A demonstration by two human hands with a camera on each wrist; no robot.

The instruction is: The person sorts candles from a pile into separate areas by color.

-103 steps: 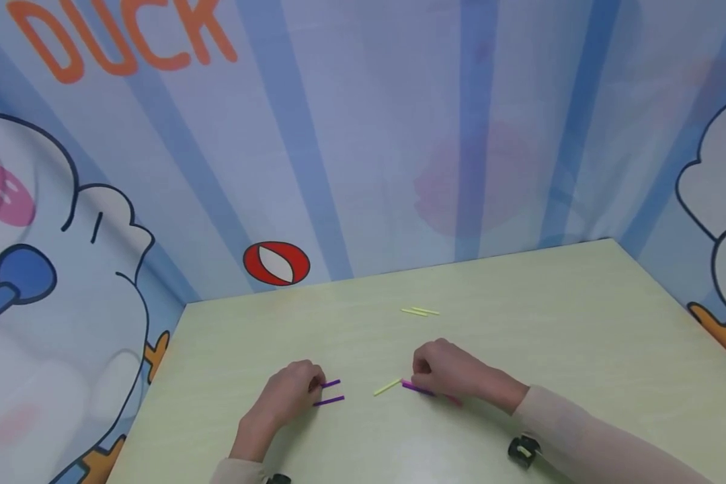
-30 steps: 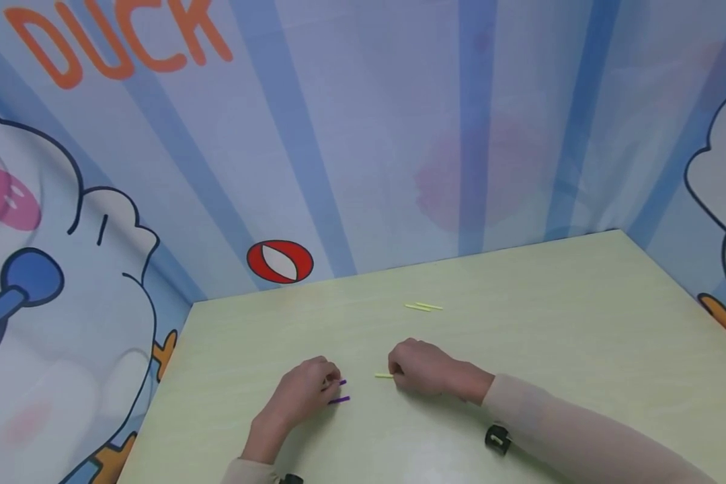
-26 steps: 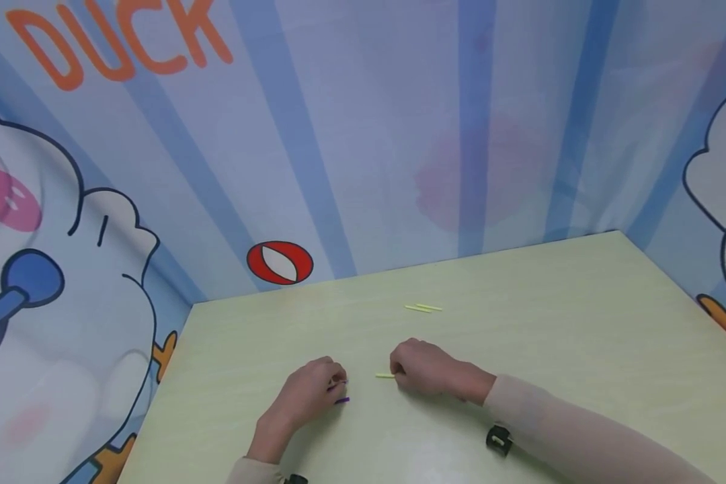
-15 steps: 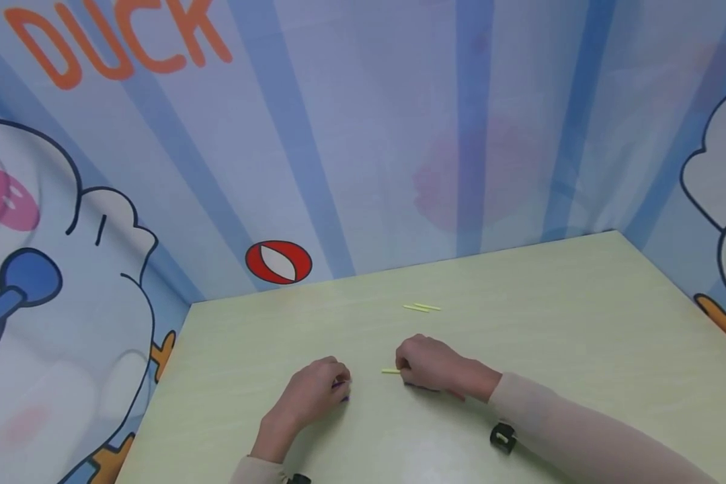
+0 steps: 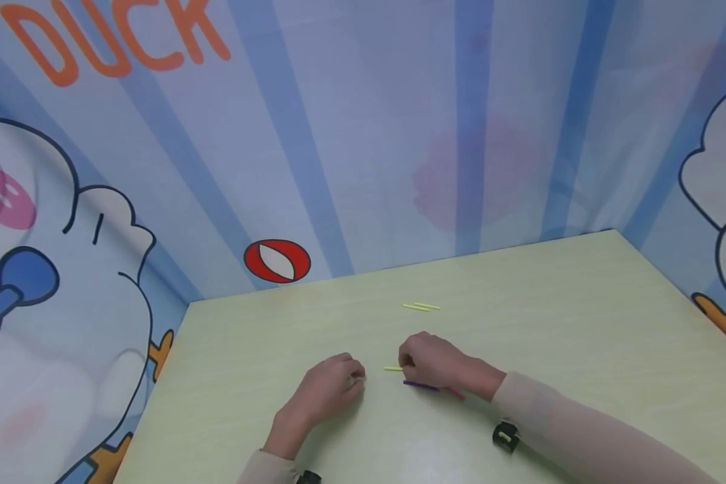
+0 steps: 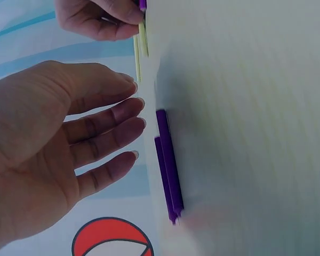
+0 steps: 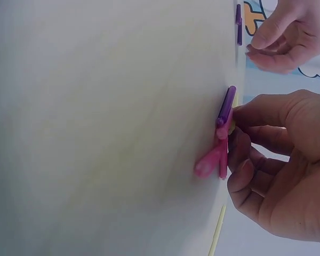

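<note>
My right hand [image 5: 435, 361] pinches a thin yellow stick [image 5: 392, 368], whose left end sticks out past the fingertips. Just below that hand lie a purple stick [image 5: 421, 385] and a pink stick [image 5: 456, 394]; pink pieces [image 7: 222, 154] also show beside the fingers in the right wrist view. My left hand [image 5: 333, 388] hovers to the left with loosely bent fingers, nothing visible between them. Two purple sticks [image 6: 171, 165] lie side by side on the table near its fingertips in the left wrist view. In the head view that hand hides them.
Two more yellow sticks [image 5: 421, 306] lie farther back on the pale table [image 5: 248, 349]. Behind and at both sides stands a blue striped backdrop [image 5: 387, 134] with cartoon prints. A black wrist camera [image 5: 506, 437] is strapped by the right sleeve.
My right hand went left to the yellow stick, which turned from slanted to level, then shifted slightly right with it. My left hand moved right, and now covers the purple sticks from the head view.
</note>
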